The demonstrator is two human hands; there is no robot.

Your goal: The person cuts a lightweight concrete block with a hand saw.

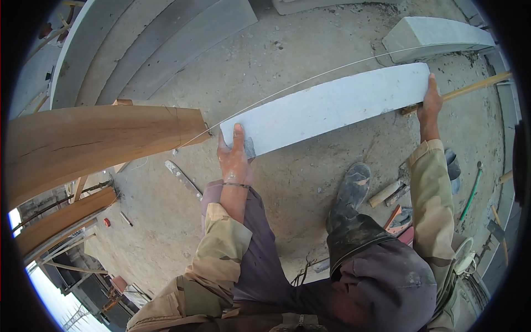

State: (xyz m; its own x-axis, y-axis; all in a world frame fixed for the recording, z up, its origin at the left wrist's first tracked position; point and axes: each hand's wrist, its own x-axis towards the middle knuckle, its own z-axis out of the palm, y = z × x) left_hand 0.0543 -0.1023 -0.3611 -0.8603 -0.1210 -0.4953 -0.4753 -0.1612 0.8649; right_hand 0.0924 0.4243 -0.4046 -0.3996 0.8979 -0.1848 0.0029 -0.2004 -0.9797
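Observation:
A long curved grey stone block lies on the rough concrete floor in front of me. My left hand grips its near-left end, thumb over the corner. My right hand holds the far right end, fingers laid up along its edge. A thin taut string runs across above the block from the curved wooden form on the left. My booted right foot stands just below the block.
Curved concrete steps rise at the upper left. Another curved stone block lies at the upper right. A wooden stick pokes out past the block. Hammers, a green hose and a flat metal tool lie on the floor.

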